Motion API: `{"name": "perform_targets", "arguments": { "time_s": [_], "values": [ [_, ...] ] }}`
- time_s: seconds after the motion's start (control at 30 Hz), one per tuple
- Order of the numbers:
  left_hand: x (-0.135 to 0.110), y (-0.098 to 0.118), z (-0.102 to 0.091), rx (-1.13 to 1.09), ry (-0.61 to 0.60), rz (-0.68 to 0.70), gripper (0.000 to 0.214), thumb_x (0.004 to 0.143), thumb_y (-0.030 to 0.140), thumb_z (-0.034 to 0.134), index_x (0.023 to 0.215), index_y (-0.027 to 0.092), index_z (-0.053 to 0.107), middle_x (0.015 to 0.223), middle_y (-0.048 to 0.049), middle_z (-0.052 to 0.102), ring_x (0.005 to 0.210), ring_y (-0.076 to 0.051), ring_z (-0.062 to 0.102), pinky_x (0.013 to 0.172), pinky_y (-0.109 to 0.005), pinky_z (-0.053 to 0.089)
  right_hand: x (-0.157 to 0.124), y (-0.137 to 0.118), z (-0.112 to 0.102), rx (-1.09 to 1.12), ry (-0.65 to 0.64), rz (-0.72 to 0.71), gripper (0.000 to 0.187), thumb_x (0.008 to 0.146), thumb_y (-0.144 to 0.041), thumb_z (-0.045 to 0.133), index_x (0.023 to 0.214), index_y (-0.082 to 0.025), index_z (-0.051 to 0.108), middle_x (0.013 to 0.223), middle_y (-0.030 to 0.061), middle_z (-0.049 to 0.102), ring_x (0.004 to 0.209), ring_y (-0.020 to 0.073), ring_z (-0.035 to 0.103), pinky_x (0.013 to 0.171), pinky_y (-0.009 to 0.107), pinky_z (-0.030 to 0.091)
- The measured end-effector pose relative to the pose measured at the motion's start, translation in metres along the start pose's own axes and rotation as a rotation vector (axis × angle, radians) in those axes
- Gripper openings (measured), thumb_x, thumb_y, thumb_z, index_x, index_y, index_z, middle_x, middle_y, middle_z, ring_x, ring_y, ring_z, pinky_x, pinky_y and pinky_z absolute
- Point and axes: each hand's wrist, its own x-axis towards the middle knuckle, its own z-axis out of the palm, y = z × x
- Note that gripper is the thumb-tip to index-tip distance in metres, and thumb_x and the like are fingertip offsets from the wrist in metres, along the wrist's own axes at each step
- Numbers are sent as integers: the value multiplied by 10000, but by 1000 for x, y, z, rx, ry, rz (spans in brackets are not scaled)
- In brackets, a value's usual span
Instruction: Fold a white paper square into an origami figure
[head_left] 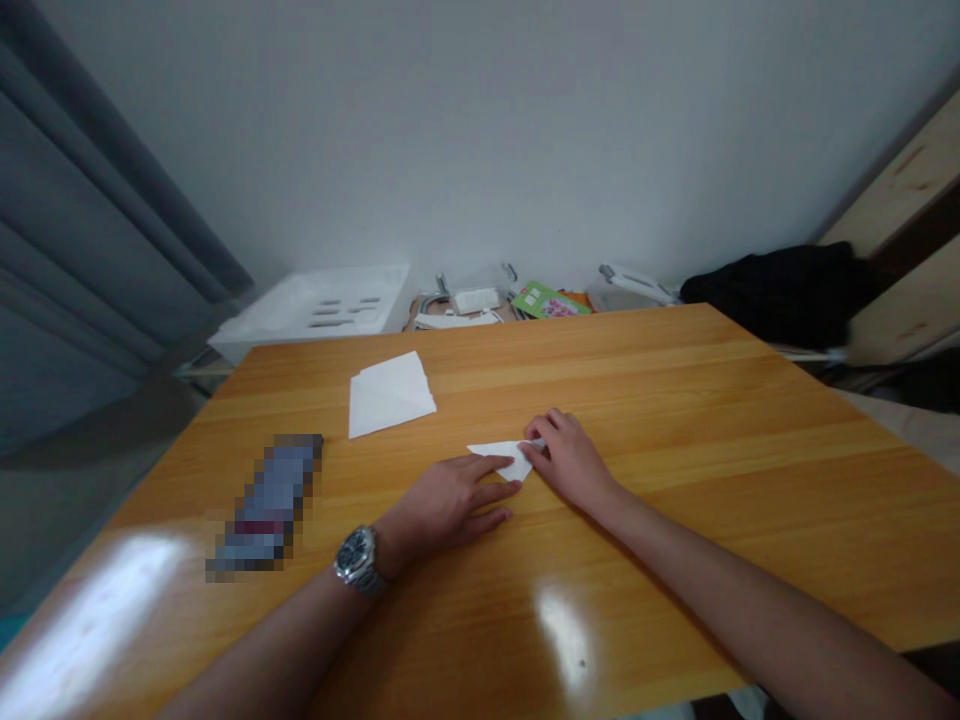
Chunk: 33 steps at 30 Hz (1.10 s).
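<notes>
A small piece of white paper (516,465), folded to a triangle, lies on the wooden table (660,400) between my hands. My left hand (457,500) rests flat with its fingers stretched out, some of them on the paper's left part and lower edge. At the paper's right corner my right hand (566,455) pinches it between thumb and bent fingers, which hide that corner. A silver watch (357,560) circles my left wrist. Beyond my left hand lies a stack of white paper sheets (391,395), touched by neither hand.
A pixelated flat device (270,505) lies at the table's left. Behind the far edge stand a white plastic tray (322,310), a green booklet (551,300) among odds and ends, and a black cloth heap (780,290). A grey curtain (90,200) hangs at left.
</notes>
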Motion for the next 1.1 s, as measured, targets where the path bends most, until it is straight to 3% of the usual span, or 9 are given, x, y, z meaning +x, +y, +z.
{"name": "perform_targets", "arguments": {
  "time_s": [0.57,0.87,1.1],
  "values": [
    [-1,-5,-5,-59,-82,27,446,988,469,524,1394,289,566,1523,-69,502,1336,-276,534,1145,-462,415,0,0,-1,-1,-6,-13,91,927,-254,663,911,-218,581,957,62,596,924,251,543,837,370,431],
    [1,-7,-2,-95,-67,5,427,983,332,512,1404,263,533,1502,-47,530,1319,-246,550,1148,-424,422,1,-3,-3,-7,-5,-15,90,921,-238,672,907,-213,586,949,58,592,919,245,537,829,359,428],
    [-1,-8,-3,-62,-89,25,411,1005,418,494,1396,315,572,1529,-50,497,1333,-268,537,1142,-458,422,1,0,-1,-12,-9,-5,104,921,-251,676,912,-213,579,953,56,589,913,247,531,826,366,429]
  ]
}}
